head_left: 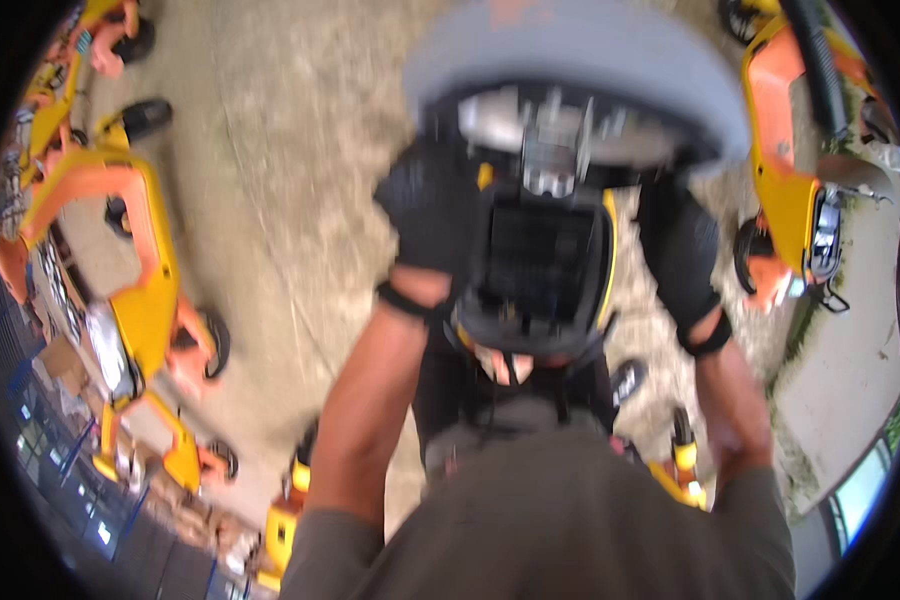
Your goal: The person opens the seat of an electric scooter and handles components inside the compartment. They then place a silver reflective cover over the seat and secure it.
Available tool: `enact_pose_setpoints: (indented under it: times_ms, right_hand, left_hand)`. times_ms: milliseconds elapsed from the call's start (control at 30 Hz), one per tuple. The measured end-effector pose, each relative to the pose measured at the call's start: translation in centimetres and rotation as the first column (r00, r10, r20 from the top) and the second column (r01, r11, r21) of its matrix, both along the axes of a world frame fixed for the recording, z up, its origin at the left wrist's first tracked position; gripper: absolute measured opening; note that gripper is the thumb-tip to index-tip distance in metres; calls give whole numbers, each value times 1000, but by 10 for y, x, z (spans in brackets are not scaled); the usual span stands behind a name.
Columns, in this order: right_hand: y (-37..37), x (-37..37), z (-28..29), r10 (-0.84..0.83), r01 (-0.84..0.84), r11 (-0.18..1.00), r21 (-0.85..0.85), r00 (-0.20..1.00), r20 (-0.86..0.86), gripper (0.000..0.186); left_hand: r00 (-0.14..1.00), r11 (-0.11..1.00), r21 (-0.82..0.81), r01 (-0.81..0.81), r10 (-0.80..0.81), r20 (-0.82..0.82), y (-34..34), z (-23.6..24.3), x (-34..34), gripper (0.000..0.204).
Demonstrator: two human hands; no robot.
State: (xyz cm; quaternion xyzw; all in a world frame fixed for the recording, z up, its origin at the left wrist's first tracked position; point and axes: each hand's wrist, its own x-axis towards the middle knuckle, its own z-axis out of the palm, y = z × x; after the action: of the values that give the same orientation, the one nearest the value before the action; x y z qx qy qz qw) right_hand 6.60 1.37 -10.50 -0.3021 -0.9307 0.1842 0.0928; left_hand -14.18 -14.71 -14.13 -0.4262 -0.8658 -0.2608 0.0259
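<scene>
Standing over an open black compartment, a person has the gloved left hand and right hand at the near corners of a blurred grey seat-like part, beyond the compartment's far edge; finger closure cannot be told. A slipping hold could drop it, pinching fingertips near the metal bracket. Farther out, yellow-orange scooters stand on concrete floor.

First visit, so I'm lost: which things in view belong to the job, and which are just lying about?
With the job:
grey curved part
metal bracket
black compartment

Just about:
yellow-orange vehicle at left
yellow-orange vehicle at right
cardboard box, lower left
</scene>
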Motion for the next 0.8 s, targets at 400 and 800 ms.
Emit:
enact_pose_setpoints:
  times_ms: [400, 800]
  right_hand:
    - [-3, 50, 45, -199, 207, 945, -254, 978, 54, 25]
    - [-9, 3, 68, -143, 104, 954, -281, 982, -121, 48]
  left_hand:
    - [923, 971, -238, -31, 119, 366, -101, 0, 5, 33]
    - [616, 908, 406, -101, -263, 743, -10, 60, -9, 47]
